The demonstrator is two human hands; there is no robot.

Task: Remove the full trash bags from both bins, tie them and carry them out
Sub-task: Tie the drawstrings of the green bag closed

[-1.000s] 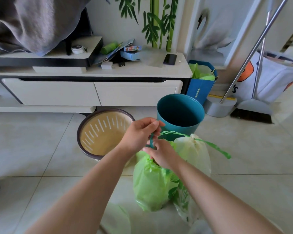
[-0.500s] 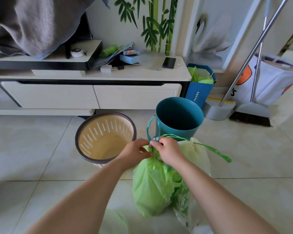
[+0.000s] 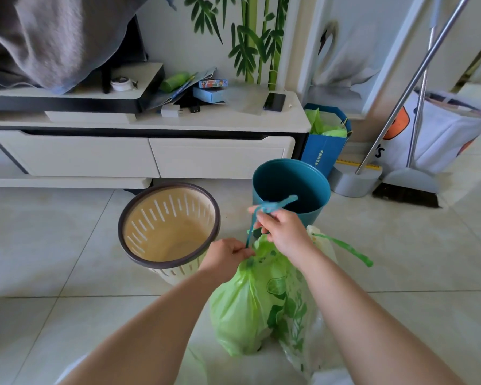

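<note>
Tiled floor (image 3: 67, 245): green bag (image 3: 245, 309) under both hands, drawstring (image 3: 264, 209) pinched.

Landmark: full light-green plastic trash bag (image 3: 242, 309). Left of it, close: beige slotted round bin with dark rim (image 3: 161, 218), blocks that side. Behind it, near: teal round plastic bin (image 3: 283, 179). Right of it: bare pale tiled floor (image 3: 417, 259), open passage. Far back-right: grey broom with dark bristles (image 3: 411, 182), well apart.
</note>
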